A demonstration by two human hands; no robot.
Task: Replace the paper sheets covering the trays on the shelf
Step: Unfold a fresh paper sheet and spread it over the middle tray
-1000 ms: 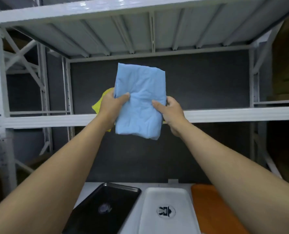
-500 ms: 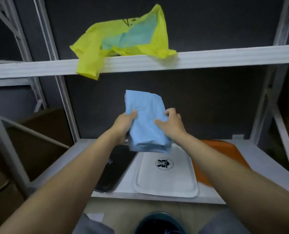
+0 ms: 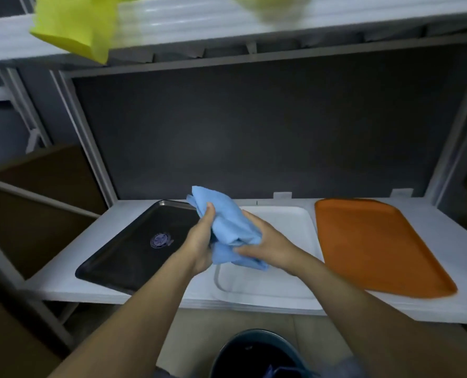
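Note:
A folded blue paper sheet (image 3: 228,227) is held just above the lower shelf, over the gap between the black tray (image 3: 134,246) and the white tray (image 3: 281,271). My left hand (image 3: 201,241) grips its left side, thumb on top. My right hand (image 3: 268,244) holds its right side, fingers curled under the lower fold. An orange tray (image 3: 368,241) lies bare at the right. All three trays sit side by side on the white lower shelf (image 3: 63,279). A crumpled yellow sheet (image 3: 71,25) hangs over the upper shelf's front edge.
The upper shelf beam (image 3: 254,20) runs across the top. A dark back panel (image 3: 254,126) closes the bay. Metal uprights stand at both sides. Brown cardboard boxes (image 3: 36,203) sit at the left. A dark round bin (image 3: 257,353) stands on the floor below the shelf.
My hands have brought the blue sheet down from upper-shelf height to just above the trays, and it is more bunched. The view has tilted down.

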